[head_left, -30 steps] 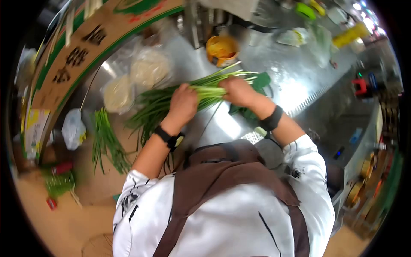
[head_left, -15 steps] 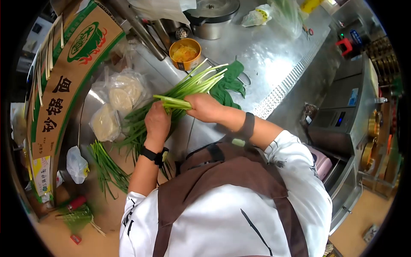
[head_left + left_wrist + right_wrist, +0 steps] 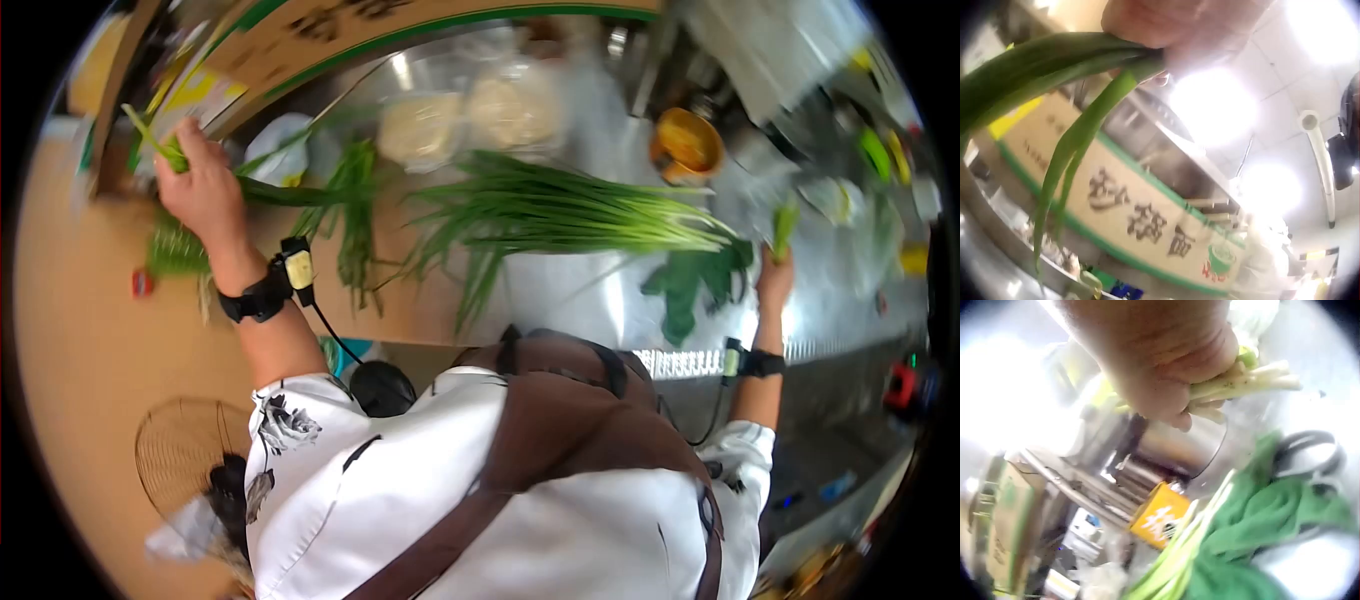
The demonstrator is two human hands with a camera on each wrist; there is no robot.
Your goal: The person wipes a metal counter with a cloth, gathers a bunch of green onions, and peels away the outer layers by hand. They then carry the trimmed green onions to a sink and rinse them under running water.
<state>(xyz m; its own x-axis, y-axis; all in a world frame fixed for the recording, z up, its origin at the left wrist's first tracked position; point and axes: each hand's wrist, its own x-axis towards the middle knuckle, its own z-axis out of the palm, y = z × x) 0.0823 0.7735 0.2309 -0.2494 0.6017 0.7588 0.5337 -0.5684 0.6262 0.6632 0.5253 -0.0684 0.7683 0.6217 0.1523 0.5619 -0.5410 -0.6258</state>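
Observation:
In the head view my left hand (image 3: 205,190) is raised far to the left, gripping scallion greens that trail to the right. Seen from the left wrist, long flat green leaves (image 3: 1085,125) hang folded from its fingers. My right hand (image 3: 775,275) is out at the far right, holding a short bunch of scallion stalks. Their pale cut ends (image 3: 1247,381) stick out of its grip in the right wrist view. Between the hands lies a large bunch of scallions (image 3: 580,210), white ends to the right. A smaller scallion pile (image 3: 355,220) lies to its left.
A crumpled green cloth-like thing (image 3: 690,285) lies by the white ends. Behind the bunch are bagged pale round cakes (image 3: 515,105), an orange tin (image 3: 685,145) and a white plastic bag (image 3: 275,150). A long cardboard box (image 3: 420,25) lines the back.
My hands were together over the bunch, gripping stalks. They have parted widely: the left swung far left with greens, the right far right with stalks. The big bunch now lies free.

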